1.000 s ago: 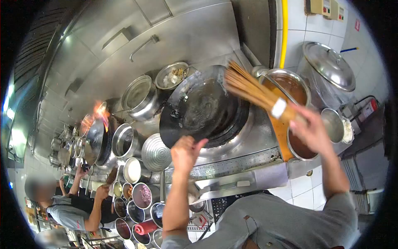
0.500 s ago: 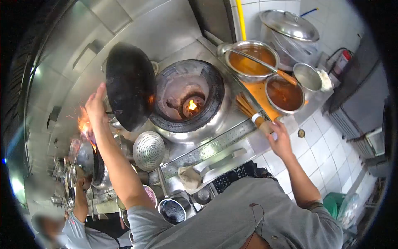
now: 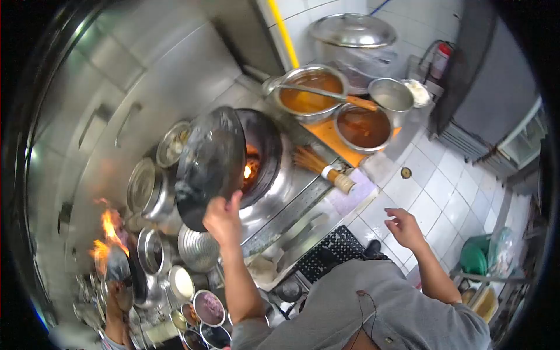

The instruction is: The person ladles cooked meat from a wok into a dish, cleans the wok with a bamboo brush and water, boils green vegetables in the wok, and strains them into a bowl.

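Observation:
My left hand (image 3: 223, 219) is closed on the near edge of a dark wok (image 3: 213, 157). The wok is tipped up, its black side partly covering the burner ring (image 3: 271, 157), where a small flame (image 3: 248, 171) burns. My right hand (image 3: 406, 228) is empty over the floor tiles, fingers loosely bent and apart. Nearest to it, a bamboo wok brush (image 3: 324, 166) lies on the stove's front ledge, its handle over a pale purple cloth (image 3: 354, 191).
To the right stand a bowl of orange broth (image 3: 312, 104) with a ladle (image 3: 361, 102) across it, a bowl of reddish-brown liquid (image 3: 363, 129) and a lidded pot (image 3: 353, 35). A strainer (image 3: 197, 248) lies left of my arm. Further left, a co-worker's hand (image 3: 118, 297) is near a flaming pan (image 3: 116, 262).
My right hand has let go of the wok brush, now lying on the ledge, and drawn back. My left hand has brought the wok nearer, tilted over the burner. The view has turned.

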The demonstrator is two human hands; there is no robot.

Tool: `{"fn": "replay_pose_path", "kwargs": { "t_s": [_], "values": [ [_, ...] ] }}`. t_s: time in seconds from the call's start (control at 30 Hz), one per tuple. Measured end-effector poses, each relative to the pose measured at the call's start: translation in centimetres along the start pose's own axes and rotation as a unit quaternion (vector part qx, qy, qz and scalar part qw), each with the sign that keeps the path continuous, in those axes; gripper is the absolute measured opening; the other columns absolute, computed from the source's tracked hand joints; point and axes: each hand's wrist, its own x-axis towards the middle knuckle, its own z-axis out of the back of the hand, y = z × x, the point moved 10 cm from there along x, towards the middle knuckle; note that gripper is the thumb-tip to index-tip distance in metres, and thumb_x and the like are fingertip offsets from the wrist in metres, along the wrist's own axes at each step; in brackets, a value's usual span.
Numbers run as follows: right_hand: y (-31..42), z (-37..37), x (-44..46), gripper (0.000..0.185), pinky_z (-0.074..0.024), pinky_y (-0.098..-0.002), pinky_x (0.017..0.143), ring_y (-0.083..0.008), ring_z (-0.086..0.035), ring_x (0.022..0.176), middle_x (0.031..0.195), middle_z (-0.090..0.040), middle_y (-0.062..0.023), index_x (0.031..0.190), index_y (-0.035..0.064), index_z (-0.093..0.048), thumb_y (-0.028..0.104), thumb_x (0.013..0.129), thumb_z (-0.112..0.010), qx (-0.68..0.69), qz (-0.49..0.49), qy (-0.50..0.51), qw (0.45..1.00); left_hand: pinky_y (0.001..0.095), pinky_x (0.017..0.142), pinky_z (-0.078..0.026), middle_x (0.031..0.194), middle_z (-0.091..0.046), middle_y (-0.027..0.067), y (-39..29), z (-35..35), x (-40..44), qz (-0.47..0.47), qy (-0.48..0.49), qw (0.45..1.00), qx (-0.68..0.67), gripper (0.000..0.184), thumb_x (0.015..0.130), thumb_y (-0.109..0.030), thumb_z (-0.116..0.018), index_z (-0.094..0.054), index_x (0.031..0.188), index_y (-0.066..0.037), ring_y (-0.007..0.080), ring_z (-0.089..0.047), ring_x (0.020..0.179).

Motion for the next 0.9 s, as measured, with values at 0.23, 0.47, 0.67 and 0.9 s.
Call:
{"fn": "replay_pose_path", "kwargs": {
  "t_s": [0.23, 0.47, 0.67, 0.9],
  "values": [
    [-18.4, 5.7, -8.2, 0.036, -0.0549, -0.0416, 0.083, -0.0349, -0.070, 0.086, 0.098, -0.071, -0.0206, 0.116, 0.0030, -0.067, 0.023, 0.086, -0.066, -0.055, -0.156, -0.034, 0.986, 0.0451, 0.056, -0.045, 0.066, -0.055, 0.0107, -5.1, -7.5, -5.5, -0.135, 0.020, 0.986, 0.092, 0.041, 0.080, -0.036, -0.077, -0.052, 0.064, -0.007, 0.0338, -0.057, 0.061],
    [-59.2, -0.1, -37.7, 0.031, -0.0539, -0.0393, 0.069, -0.0276, -0.068, 0.071, 0.079, -0.071, -0.0176, 0.101, -0.0006, -0.071, 0.022, 0.081, -0.069, 0.314, -0.372, -0.150, 0.860, 0.0496, 0.061, -0.045, 0.070, -0.057, 0.0181, -6.1, -11.9, -3.9, -0.110, 0.053, 0.986, 0.115, 0.047, 0.089, -0.039, -0.070, -0.054, 0.068, 0.000, 0.0400, -0.058, 0.066],
    [-61.4, -6.7, -60.4, 0.015, -0.0562, -0.0426, 0.049, -0.0256, -0.068, 0.059, 0.068, -0.066, -0.0152, 0.083, 0.0026, -0.064, 0.004, 0.090, -0.050, 0.153, -0.717, 0.020, 0.680, 0.0513, 0.095, -0.042, 0.122, -0.057, 0.0226, -21.7, -9.1, -7.9, -0.135, -0.048, 0.985, 0.096, 0.054, 0.092, -0.035, -0.066, -0.055, 0.132, -0.001, 0.0425, -0.053, 0.111],
    [-62.4, -4.9, -50.2, 0.027, -0.0575, -0.0393, 0.047, -0.0227, -0.065, 0.053, 0.075, -0.068, -0.0150, 0.093, -0.0030, -0.065, 0.020, 0.100, -0.053, 0.274, -0.626, 0.021, 0.730, 0.0430, 0.093, -0.048, 0.114, -0.063, 0.0192, -54.7, -22.8, -32.1, -0.263, 0.500, 0.744, -0.356, 0.038, 0.085, -0.016, -0.071, -0.061, 0.119, -0.001, 0.0343, -0.061, 0.109]
  ]
}}
